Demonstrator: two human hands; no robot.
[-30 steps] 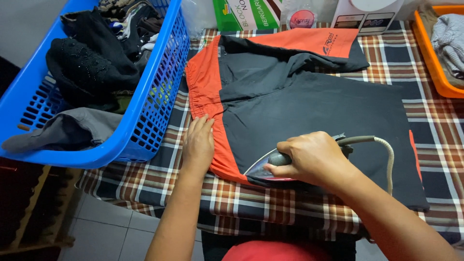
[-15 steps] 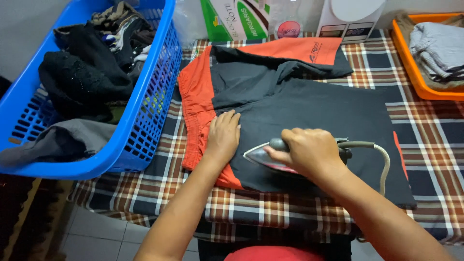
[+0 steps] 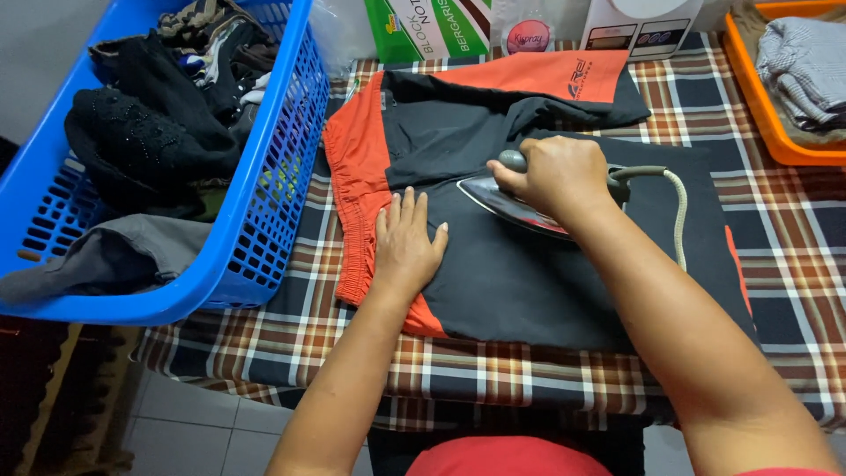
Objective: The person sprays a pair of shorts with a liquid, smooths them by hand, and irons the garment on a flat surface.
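Observation:
Dark grey shorts with orange trim (image 3: 529, 282) lie flat on a plaid-covered table (image 3: 308, 326). My left hand (image 3: 405, 247) presses flat on the shorts near the orange waistband, fingers together. My right hand (image 3: 555, 176) grips the grey handle of a clothes iron (image 3: 502, 198), whose soleplate rests on the upper part of the shorts. A pale cord (image 3: 680, 220) runs from the iron's back across the fabric.
A blue laundry basket (image 3: 264, 229) full of dark clothes stands at the left edge. An orange tray (image 3: 767, 123) with folded grey garments sits at the far right. Boxes and a round container (image 3: 529, 35) line the back. Tiled floor shows below.
The iron and my right hand have moved away from me, up the shorts toward the waistband end. My left hand has slid forward and stays flat on the cloth.

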